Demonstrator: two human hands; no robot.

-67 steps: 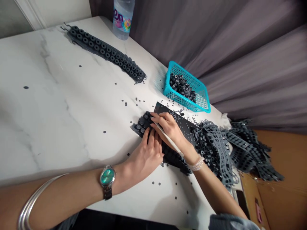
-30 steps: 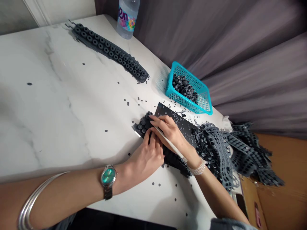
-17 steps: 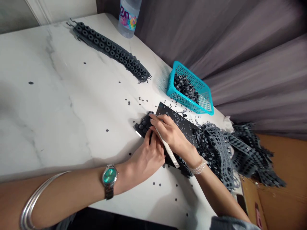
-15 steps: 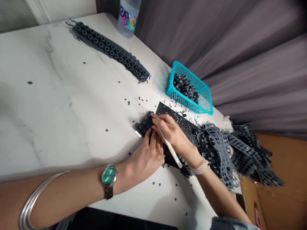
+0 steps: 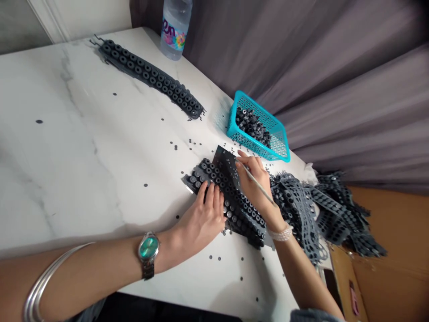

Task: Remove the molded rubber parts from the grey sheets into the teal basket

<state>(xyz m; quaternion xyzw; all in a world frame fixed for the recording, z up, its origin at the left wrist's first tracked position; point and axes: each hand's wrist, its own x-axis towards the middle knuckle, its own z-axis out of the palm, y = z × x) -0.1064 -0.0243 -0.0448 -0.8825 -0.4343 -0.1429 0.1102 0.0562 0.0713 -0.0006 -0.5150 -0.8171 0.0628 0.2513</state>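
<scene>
A dark rubber strip with rows of round rings (image 5: 243,199) lies over a black board (image 5: 225,162) on the white marbled table. My left hand (image 5: 206,212) rests flat on the strip's left part, fingers spread a little and pressing down on it. Above the board, to the right of the strip's upper edge, my right hand (image 5: 255,181) pinches a thin pale stick (image 5: 259,185), which slants back toward the wrist. Small dark discs are scattered on the board and around it.
A turquoise basket (image 5: 256,142) of small dark rings stands behind the board. Another ringed strip (image 5: 150,76) lies at the upper left, near a water bottle (image 5: 174,33). Perforated rubber sheets (image 5: 301,214) are heaped at the right, beside a cardboard box (image 5: 392,223).
My right hand has lifted off the strip and moved right with the stick, which now points differently. More of the ringed strip shows. My left hand has stayed on it, flatter. The view has shifted slightly.
</scene>
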